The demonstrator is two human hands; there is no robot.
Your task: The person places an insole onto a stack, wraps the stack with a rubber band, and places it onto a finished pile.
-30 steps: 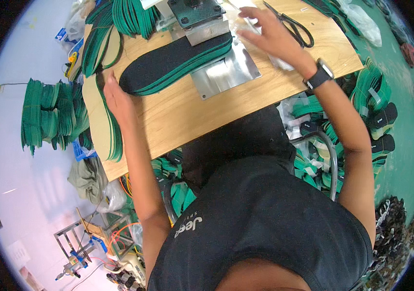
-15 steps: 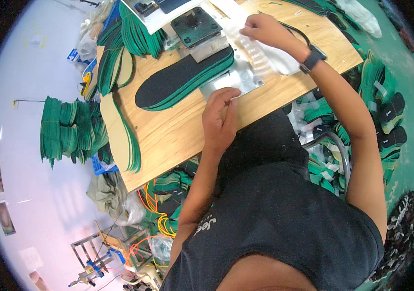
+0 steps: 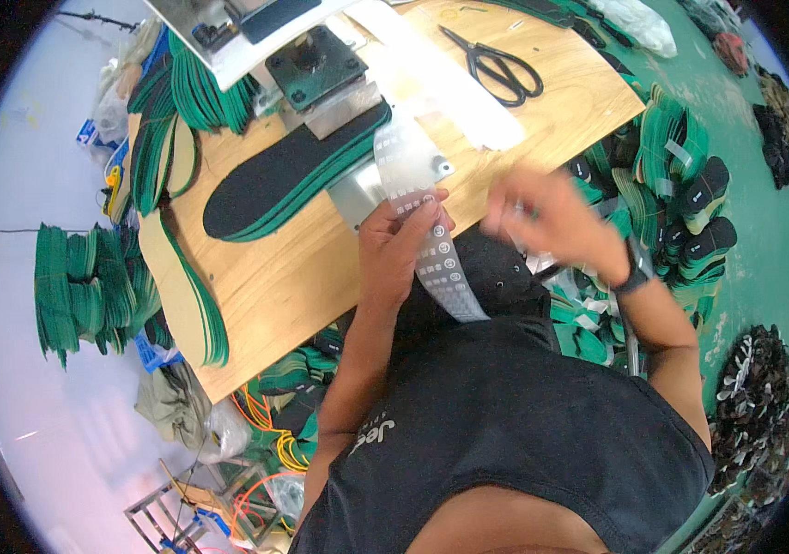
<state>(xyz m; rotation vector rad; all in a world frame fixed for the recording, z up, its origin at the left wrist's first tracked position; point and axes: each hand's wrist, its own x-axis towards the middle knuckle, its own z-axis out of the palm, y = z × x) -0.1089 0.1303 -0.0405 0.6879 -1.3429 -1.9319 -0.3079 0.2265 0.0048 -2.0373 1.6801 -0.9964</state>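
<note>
Black-handled scissors [image 3: 498,66] lie at one o'clock on the pale wooden tabletop [image 3: 293,277]; a long black foam insole with a green edge [image 3: 293,175] rests at eleven o'clock beneath a grey metal press head [image 3: 316,69]; stacked green insoles [image 3: 80,291] fill nine o'clock

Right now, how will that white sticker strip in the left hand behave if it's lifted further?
Probably floppy: the sticker strip bends and drapes past the left hand. Likely very light, since the fingers hold it alone. It may flutter or curl; the right hand is blurred beside it.
</note>
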